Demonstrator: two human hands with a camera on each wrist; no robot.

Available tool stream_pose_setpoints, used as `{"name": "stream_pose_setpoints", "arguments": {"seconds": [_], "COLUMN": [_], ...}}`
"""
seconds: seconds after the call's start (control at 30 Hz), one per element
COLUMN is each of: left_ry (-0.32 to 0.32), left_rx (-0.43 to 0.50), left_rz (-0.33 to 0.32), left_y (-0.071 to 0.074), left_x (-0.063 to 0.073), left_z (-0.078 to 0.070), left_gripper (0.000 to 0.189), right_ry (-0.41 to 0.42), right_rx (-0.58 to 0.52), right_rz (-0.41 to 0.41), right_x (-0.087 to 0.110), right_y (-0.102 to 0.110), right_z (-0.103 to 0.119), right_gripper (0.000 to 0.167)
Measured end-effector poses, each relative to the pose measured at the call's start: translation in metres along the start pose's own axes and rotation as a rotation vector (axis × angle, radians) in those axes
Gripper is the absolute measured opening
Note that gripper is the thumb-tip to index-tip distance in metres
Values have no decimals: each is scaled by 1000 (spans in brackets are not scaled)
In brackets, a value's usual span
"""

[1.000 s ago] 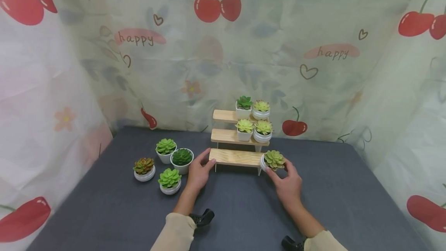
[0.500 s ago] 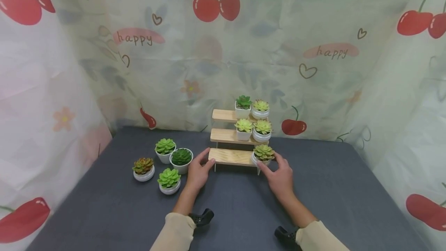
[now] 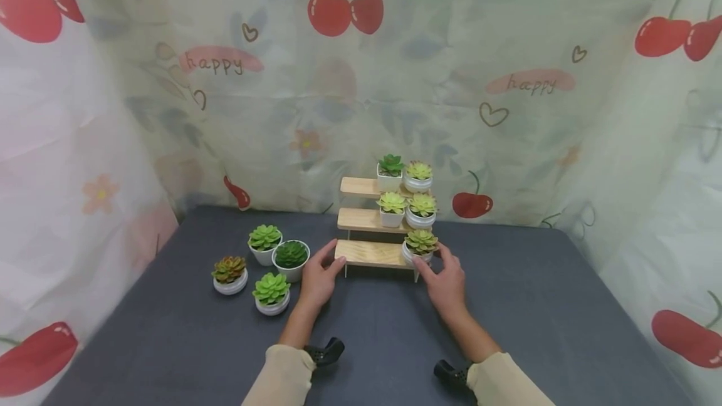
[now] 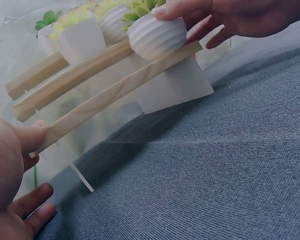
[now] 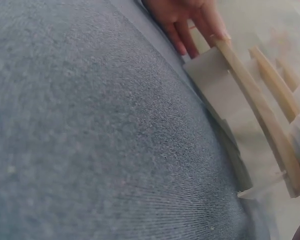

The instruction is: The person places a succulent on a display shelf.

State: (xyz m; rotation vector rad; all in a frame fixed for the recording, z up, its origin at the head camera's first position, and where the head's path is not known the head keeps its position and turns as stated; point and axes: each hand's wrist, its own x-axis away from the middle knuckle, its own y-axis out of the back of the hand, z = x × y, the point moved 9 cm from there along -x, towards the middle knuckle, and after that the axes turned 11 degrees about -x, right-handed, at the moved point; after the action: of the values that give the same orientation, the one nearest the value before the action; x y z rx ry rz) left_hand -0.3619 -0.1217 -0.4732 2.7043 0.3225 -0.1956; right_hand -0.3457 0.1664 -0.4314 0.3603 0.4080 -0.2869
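In the head view a three-tier wooden display stand (image 3: 369,254) stands near the back of the table. My left hand (image 3: 317,283) grips the left end of its lowest board; the left wrist view has the thumb (image 4: 32,136) on that end. With my right hand (image 3: 447,282) I hold a light green potted succulent (image 3: 421,242) at the right end of the same board. Its ribbed white round pot (image 4: 157,37) sits on the board between thumb and fingers. Two succulents occupy the right part of the middle board, among them one in a square pot (image 3: 392,217). Two more, including a dark green succulent (image 3: 390,168), occupy the top board.
Several potted succulents stand on the table left of my left hand: a reddish one (image 3: 229,270), a dark green one (image 3: 291,255), and bright green ones (image 3: 272,289). A grey cloth (image 3: 389,337) covers the table. A cherry-print curtain (image 3: 271,118) hangs behind and at both sides.
My right hand has moved left with the succulent, from beside the lowest board's right end onto it. The left hand has stayed at the board's left end.
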Motion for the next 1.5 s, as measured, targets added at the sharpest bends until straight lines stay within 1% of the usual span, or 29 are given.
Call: {"name": "stream_pose_setpoints", "arguments": {"seconds": [0.2, 0.33, 0.43, 0.53, 0.7, 0.9, 1.03, 1.17, 1.5], "left_ry": [3, 11, 13, 8, 3, 14, 17, 16, 6], "left_rx": [-21, -17, -14, -17, -10, -14, -11, -5, -1], "left_rz": [-1, -6, -8, -2, 3, -1, -2, -1, 2], "left_y": [3, 4, 4, 2, 1, 3, 4, 4, 2], "left_x": [-1, -1, 0, 0, 0, -1, -1, 0, 1], "left_z": [2, 2, 3, 3, 1, 1, 1, 2, 2], "left_gripper": [47, 47, 47, 47, 48, 48, 48, 47, 47], "right_ry": [-5, 1, -2, -19, -32, -27, -22, -27, -40], "right_rx": [-13, -20, -20, -2, 14, 14, 1, -22, -41], "right_rz": [5, 12, 33, 71, 158, 352, 417, 430, 415], "right_x": [-3, -4, -4, -4, -8, -20, -26, -29, -29], "right_y": [-5, -7, -8, -8, -11, -24, -28, -27, -23], "right_z": [-4, -5, -6, -10, -16, -21, -24, -27, -32], "right_gripper": [58, 58, 61, 68, 82, 105, 109, 108, 105]}}
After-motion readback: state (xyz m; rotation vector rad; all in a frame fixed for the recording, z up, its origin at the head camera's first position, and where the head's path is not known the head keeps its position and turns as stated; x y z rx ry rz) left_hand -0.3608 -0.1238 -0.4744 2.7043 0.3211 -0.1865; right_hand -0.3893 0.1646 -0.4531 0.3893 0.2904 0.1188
